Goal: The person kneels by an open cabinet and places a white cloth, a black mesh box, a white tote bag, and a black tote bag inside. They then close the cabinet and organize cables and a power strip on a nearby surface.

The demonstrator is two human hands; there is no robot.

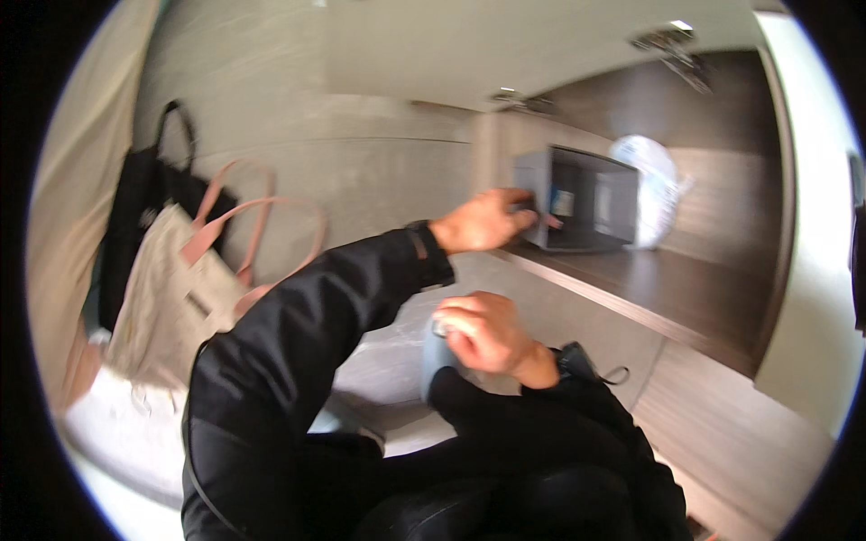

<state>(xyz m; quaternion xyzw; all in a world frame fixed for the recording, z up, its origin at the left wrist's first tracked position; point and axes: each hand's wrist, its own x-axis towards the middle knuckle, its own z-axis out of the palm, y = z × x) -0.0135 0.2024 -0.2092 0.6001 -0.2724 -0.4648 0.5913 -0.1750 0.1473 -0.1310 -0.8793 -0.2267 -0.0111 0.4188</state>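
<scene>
My left hand (pixel 487 219) reaches to the left wall of a dark grey open-topped box (pixel 616 209), its fingers curled at that wall. The box stands on the floor of a low cabinet, and a small pale item with some blue (pixel 562 202) shows inside it. My right hand (pixel 487 334) is closed in front of the cabinet, above my knee. A small pale bit shows at its fingers, too blurred to name.
A white plastic bag (pixel 657 185) sits behind the box in the wood-lined cabinet (pixel 722 261). Its pale hinged door (pixel 541 45) stands raised above. On the left, a beige tote bag with pink handles (pixel 176 302) and a black bag (pixel 135 216) rest beside a curtain-like cloth.
</scene>
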